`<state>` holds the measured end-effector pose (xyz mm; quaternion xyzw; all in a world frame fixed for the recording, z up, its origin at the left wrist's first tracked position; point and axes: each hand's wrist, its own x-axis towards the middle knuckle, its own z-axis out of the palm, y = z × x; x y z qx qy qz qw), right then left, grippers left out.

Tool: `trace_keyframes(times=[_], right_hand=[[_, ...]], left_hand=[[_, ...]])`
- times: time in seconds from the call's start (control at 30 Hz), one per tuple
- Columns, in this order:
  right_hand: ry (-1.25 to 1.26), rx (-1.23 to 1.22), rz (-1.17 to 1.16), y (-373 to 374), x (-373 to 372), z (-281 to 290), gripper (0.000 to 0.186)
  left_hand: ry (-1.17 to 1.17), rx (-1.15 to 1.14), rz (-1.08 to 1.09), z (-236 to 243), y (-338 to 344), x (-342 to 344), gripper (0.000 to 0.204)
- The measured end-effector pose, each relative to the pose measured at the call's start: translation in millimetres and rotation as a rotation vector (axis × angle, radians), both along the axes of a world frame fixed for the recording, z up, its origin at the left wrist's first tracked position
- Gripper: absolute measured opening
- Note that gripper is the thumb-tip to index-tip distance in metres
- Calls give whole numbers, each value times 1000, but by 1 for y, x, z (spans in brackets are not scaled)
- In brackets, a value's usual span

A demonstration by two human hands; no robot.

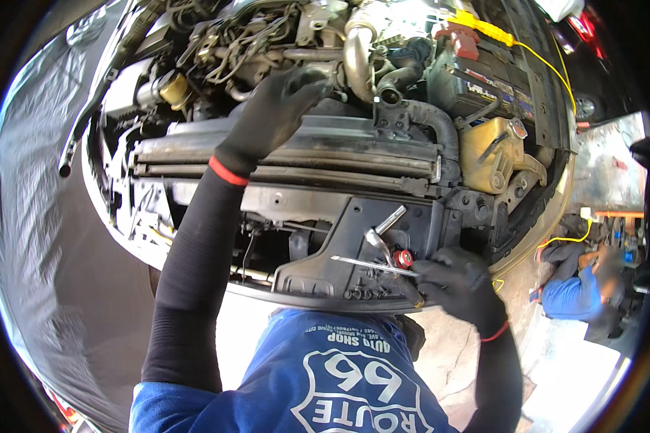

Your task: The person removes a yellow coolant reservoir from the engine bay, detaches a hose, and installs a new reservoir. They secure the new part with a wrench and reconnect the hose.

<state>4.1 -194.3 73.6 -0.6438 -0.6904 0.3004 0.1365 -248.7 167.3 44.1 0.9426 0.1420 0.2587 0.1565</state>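
Note:
My left hand [276, 115], in a black glove with a red cuff, reaches over the radiator [289, 137] to the metal pipes at the front of the engine. Its fingers are curled toward the thumb; whatever they hold, if anything, does not show. Low on the right, my gloved right hand [464, 287] is closed around a screwdriver [372, 265], its thin shaft pointing left above a black plastic panel [318, 267]. Beside that shaft lie a ratchet with a socket [381, 232], a small round red part [403, 257] and several small dark fasteners [361, 294].
A battery [477, 86], a yellowed coolant tank [490, 155] and a yellow work light [484, 29] with its cord are on the right. Grey sheeting [36, 216] drapes the left side. Another person [578, 292] crouches at far right.

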Motion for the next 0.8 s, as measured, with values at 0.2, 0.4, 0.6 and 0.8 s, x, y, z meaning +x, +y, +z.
trace_keyframes(times=[0.2,0.4,0.6,0.8], right_hand=[[-378,301,249,2,-47,-36,36],[-127,496,13,37,-22,-17,38],[368,692,-273,179,62,-64,24],[-358,484,-298,325,102,-125,31]], left_hand=[[-180,-754,411,9,-150,-74,31],[-65,-307,579,-19,-220,-90,39],[-179,-284,755,-7,-210,-65,36],[-83,164,444,-19,-97,31,29]])
